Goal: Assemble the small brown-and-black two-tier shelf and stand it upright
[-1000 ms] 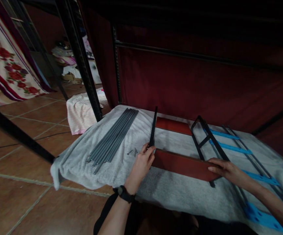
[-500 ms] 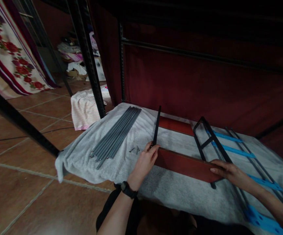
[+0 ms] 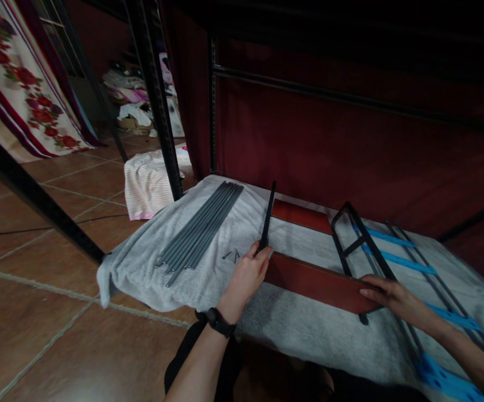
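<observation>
At centre frame, the left hand point(image 3: 248, 273) is clamped on the lower end of a black bar point(image 3: 266, 219), which meets the left end of a red-brown panel point(image 3: 317, 282). The panel stands on its long edge across the grey towel point(image 3: 208, 279). At right of centre, the right hand point(image 3: 387, 295) grips the panel's right end, fingers closed over its top edge. Grey rods point(image 3: 200, 230) lie bundled at centre left, with small screws point(image 3: 231, 255) just beside the left hand. A black frame point(image 3: 361, 243) lies behind the panel.
</observation>
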The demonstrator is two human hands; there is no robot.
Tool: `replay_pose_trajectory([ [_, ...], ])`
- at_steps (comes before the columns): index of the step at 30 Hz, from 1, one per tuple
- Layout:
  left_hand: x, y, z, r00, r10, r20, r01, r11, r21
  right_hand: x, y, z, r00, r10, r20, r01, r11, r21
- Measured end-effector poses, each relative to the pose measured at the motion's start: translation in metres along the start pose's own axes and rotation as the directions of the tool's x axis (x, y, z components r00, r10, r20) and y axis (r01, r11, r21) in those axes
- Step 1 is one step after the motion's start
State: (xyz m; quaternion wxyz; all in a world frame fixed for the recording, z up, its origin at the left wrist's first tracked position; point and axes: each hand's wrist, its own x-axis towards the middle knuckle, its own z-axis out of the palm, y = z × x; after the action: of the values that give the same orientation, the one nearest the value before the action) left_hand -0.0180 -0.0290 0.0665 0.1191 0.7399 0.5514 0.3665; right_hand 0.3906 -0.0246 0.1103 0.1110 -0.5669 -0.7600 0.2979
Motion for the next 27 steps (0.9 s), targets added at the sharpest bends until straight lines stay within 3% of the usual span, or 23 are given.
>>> replay_pose_trajectory([
  [19,-0.001,0.004,0.006,1.0,0.009,0.012,-0.009,1.0,0.007,0.001,0.013,0.001,0.999,0.007,0.035,-0.006,1.0,-0.012],
  [23,-0.002,0.005,0.007,1.0,-0.022,0.012,0.023,0.994,-0.111,0.001,0.011,0.0,0.999,-0.002,0.044,0.002,1.0,-0.009],
  [27,-0.004,0.003,0.003,0.999,-0.049,0.017,0.052,0.927,-0.372,0.002,0.011,0.001,0.999,0.0,0.036,0.0,1.0,-0.013],
])
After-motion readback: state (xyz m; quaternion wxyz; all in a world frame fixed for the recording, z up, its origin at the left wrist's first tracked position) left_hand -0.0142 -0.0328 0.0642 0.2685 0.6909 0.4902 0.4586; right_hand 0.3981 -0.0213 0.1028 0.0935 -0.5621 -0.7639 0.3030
